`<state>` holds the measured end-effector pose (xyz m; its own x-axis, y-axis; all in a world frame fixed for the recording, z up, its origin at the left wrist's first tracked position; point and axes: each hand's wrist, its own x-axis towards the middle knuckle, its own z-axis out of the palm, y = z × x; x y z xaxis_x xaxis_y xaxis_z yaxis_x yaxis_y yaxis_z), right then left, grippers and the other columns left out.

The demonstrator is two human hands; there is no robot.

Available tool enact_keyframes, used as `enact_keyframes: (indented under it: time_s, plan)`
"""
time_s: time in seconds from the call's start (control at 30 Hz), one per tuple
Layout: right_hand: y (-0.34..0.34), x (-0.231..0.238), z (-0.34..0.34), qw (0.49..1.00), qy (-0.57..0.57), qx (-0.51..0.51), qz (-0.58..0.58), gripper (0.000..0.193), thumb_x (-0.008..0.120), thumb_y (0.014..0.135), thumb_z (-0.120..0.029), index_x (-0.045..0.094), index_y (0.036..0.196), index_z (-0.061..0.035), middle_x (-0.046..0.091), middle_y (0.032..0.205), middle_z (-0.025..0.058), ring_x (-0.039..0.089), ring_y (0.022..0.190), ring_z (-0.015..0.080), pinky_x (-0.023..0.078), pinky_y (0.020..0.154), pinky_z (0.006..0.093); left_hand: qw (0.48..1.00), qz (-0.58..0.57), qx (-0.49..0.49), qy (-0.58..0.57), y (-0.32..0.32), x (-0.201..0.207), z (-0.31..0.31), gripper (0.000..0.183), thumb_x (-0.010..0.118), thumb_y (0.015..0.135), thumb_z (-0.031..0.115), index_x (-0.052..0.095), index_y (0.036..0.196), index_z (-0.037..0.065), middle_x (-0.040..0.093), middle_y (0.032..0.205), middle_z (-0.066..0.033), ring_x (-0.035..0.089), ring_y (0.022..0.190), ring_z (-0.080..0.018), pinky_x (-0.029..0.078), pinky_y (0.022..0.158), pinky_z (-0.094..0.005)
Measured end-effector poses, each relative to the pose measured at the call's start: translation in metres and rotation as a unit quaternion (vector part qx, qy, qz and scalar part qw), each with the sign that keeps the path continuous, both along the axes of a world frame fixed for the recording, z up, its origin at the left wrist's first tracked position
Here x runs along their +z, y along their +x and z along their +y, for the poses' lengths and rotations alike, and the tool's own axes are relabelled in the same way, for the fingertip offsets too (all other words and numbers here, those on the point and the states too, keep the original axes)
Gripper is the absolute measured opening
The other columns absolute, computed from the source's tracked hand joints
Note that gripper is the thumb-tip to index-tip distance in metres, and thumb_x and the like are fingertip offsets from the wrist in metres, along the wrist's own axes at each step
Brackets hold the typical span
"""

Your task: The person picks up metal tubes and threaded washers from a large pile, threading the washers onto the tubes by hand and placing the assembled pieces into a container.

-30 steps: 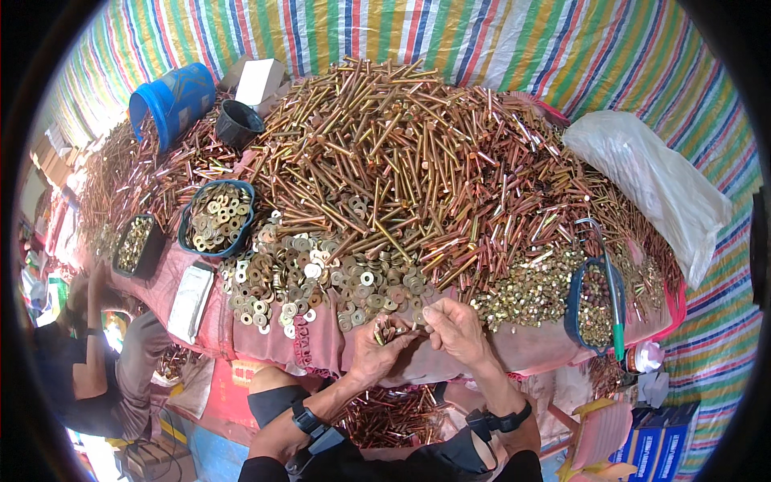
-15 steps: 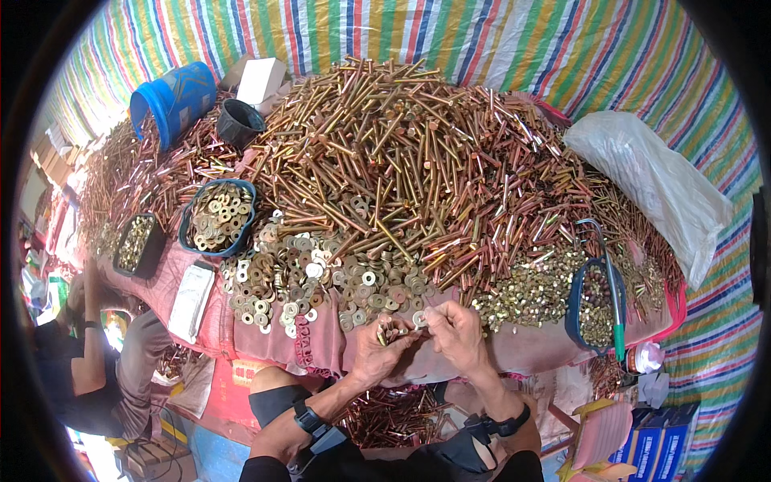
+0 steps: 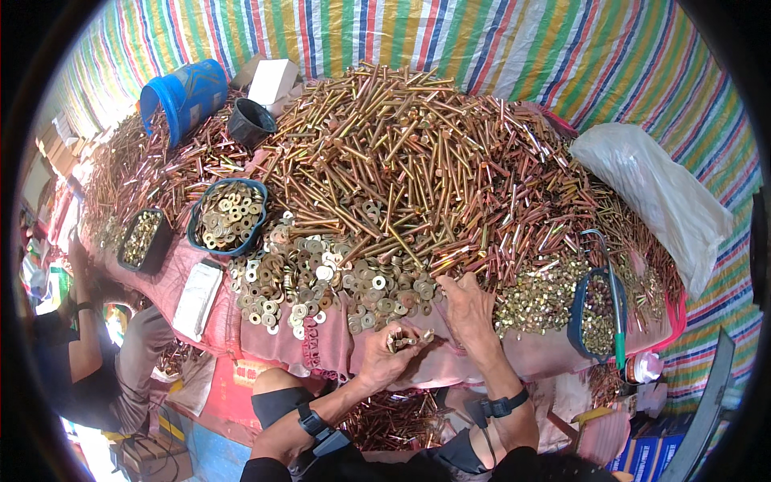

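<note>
Your right hand (image 3: 468, 309) has drifted off to the washers (image 3: 337, 277), fingers loosely spread, while your left hand (image 3: 388, 357) looks closed round short bolts (image 3: 405, 340).

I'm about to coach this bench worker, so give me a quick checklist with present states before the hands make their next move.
1. Left hand grips a bundle of bolts: ok.
2. Right hand free, resting on the bolt heap: ok.
3. Washers spread close to both hands: ok.
4. Pile of nuts beside the right hand: ok.
5. Bundle's bolts already carry washers: cannot tell.
</note>
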<state>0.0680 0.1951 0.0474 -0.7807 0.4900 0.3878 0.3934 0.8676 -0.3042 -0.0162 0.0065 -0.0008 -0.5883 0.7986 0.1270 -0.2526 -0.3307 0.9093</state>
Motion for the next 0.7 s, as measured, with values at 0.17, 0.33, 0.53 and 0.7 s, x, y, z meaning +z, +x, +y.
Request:
enact_keyframes:
  time_s: [0.17,0.33,0.53,0.7]
  plan:
    - [0.001,0.009,0.003,0.992,0.003,0.052,0.116,0.029,0.071,0.089,-0.002,0.072,0.117,-0.0112,0.062,0.095,0.0132,0.067,0.071,0.0288,0.051,0.058,0.0393,1.000,0.013,-0.011,-0.017,-0.002,0.000,-0.002,0.014,0.071,0.093,-0.010,0.063,0.096,0.001,0.072,0.102,-0.0087,0.067,0.097,-0.0130,0.055,0.085,-0.0285]
    - [0.020,0.043,-0.009,0.826,-0.472,0.005,0.308,0.022,0.076,0.098,-0.012,0.067,0.114,-0.0001,0.072,0.102,0.0066,0.070,0.076,0.0132,0.054,0.061,0.0252,0.999,0.005,-0.009,-0.048,0.000,-0.005,-0.001,0.015,0.071,0.093,-0.011,0.062,0.095,0.000,0.073,0.101,-0.0103,0.068,0.098,-0.0149,0.056,0.086,-0.0297]
    - [0.036,0.067,-0.029,0.826,-0.490,0.045,0.276,0.021,0.075,0.100,-0.014,0.066,0.111,0.0019,0.072,0.091,0.0072,0.069,0.072,0.0104,0.056,0.061,0.0234,0.998,0.032,-0.003,-0.044,-0.001,-0.008,0.001,0.016,0.071,0.092,-0.013,0.062,0.094,0.000,0.072,0.103,-0.0107,0.067,0.097,-0.0152,0.055,0.084,-0.0294]
    - [0.029,0.072,-0.041,0.861,-0.445,0.060,0.240,0.023,0.078,0.097,-0.013,0.066,0.107,0.0029,0.071,0.088,0.0068,0.068,0.068,0.0111,0.055,0.060,0.0258,0.998,0.012,-0.011,-0.058,-0.001,0.000,0.000,0.016,0.073,0.091,-0.011,0.063,0.095,0.000,0.072,0.102,-0.0099,0.065,0.095,-0.0139,0.054,0.083,-0.0285]
